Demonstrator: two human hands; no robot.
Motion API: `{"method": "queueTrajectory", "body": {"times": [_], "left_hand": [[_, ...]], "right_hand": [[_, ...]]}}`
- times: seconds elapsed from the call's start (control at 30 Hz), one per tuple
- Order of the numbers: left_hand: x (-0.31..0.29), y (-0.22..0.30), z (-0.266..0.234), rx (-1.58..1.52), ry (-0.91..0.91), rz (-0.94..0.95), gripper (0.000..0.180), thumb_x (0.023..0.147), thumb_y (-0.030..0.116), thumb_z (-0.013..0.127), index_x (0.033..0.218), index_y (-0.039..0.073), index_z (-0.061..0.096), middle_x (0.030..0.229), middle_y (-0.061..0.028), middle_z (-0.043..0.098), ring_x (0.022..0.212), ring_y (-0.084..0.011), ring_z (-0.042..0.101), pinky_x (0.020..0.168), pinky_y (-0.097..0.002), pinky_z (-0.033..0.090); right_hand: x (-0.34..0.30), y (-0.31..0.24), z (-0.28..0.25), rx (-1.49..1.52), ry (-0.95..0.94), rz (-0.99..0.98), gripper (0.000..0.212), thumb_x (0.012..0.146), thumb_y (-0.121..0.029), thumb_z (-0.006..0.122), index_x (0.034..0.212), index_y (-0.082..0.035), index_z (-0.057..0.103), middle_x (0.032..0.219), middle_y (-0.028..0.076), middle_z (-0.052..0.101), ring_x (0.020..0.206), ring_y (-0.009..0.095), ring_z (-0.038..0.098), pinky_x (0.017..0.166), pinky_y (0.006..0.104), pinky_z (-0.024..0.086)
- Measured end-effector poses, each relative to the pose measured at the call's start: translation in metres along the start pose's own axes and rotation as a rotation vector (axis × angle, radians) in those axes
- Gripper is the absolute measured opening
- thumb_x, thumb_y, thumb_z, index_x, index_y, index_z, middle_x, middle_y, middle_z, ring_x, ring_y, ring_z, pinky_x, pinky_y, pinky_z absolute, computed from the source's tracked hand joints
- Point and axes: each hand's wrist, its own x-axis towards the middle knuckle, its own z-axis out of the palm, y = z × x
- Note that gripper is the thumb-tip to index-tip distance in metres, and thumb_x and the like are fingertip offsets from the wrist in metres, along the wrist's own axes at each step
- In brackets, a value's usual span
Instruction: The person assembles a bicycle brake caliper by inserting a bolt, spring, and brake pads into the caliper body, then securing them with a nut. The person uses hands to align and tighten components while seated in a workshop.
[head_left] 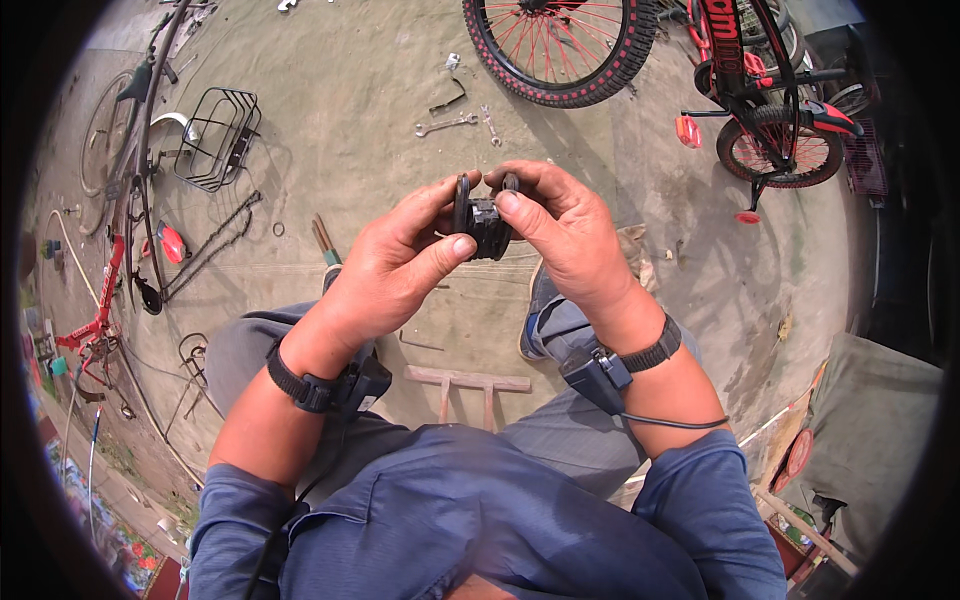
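In front of me, above the ground, both hands hold a small black part (489, 230) with a ribbed, blocky body and a shiny patch on top. Its exact kind I cannot make out. My left hand (405, 250) grips its left side, thumb on the body and fingers around a thin dark upright piece (462, 205). On the other side my right hand (565, 225) pinches it, thumb on top near another dark rounded piece (511, 182). The fingers hide much of both ends.
Wrenches (447, 125) lie on the ground ahead. A black wire basket (217, 140), a chain (215, 243) and a red bicycle frame (104, 300) are on the left. A bicycle wheel (640, 50) with red spokes stands ahead right. A wooden piece (468, 378) lies between my legs.
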Motion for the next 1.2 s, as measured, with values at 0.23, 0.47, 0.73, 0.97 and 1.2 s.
{"method": "queueTrajectory", "body": {"times": [0.23, 0.47, 0.73, 0.97, 1.2], "left_hand": [[0.000, -0.003, 0.000, 0.161, 0.059, -0.064, 0.055, 0.097, 0.006, 0.067, 0.148, 0.002, 0.046, 0.132, -0.0093, 0.059, 0.117, -0.0151, 0.059, 0.097, -0.0318, 0.052], [0.002, -0.016, 0.003, 0.182, 0.286, -0.175, 0.051, 0.089, 0.013, 0.079, 0.134, 0.001, 0.058, 0.113, -0.0071, 0.061, 0.099, -0.0135, 0.063, 0.079, -0.0273, 0.055], [-0.002, -0.017, 0.011, 0.199, 0.178, -0.098, 0.049, 0.094, 0.006, 0.072, 0.138, 0.000, 0.052, 0.116, -0.0064, 0.064, 0.101, -0.0115, 0.063, 0.082, -0.0261, 0.054], [0.003, -0.009, -0.005, 0.185, 0.345, -0.159, 0.045, 0.097, 0.013, 0.069, 0.137, 0.001, 0.053, 0.108, -0.0029, 0.063, 0.097, -0.0111, 0.063, 0.077, -0.0248, 0.051], [0.006, -0.008, -0.019, 0.232, 0.456, -0.148, 0.045, 0.099, 0.016, 0.065, 0.136, -0.005, 0.052, 0.111, -0.0075, 0.063, 0.097, -0.0149, 0.066, 0.073, -0.0244, 0.052]], "right_hand": [[0.003, 0.008, 0.002, 0.155, 0.035, 0.121, 0.031, 0.102, -0.020, 0.062, 0.124, 0.001, 0.061, 0.113, 0.006, 0.067, 0.102, 0.013, 0.064, 0.091, 0.0304, 0.054], [0.005, 0.022, 0.017, 0.357, -0.017, 0.286, 0.038, 0.103, -0.025, 0.061, 0.132, -0.002, 0.055, 0.120, 0.008, 0.065, 0.110, 0.016, 0.064, 0.097, 0.0340, 0.054], [0.008, 0.027, 0.015, 0.210, -0.027, 0.199, 0.041, 0.096, -0.023, 0.072, 0.126, -0.002, 0.053, 0.109, 0.006, 0.065, 0.100, 0.014, 0.065, 0.086, 0.0290, 0.054], [0.011, 0.000, -0.019, 0.098, 0.055, 0.102, 0.042, 0.099, -0.024, 0.067, 0.131, -0.001, 0.053, 0.116, 0.015, 0.066, 0.102, 0.023, 0.069, 0.082, 0.0347, 0.061], [0.009, -0.033, -0.063, 0.045, 0.227, -0.107, 0.032, 0.100, -0.021, 0.063, 0.125, -0.002, 0.056, 0.115, 0.017, 0.066, 0.103, 0.027, 0.070, 0.081, 0.0359, 0.063]]}}
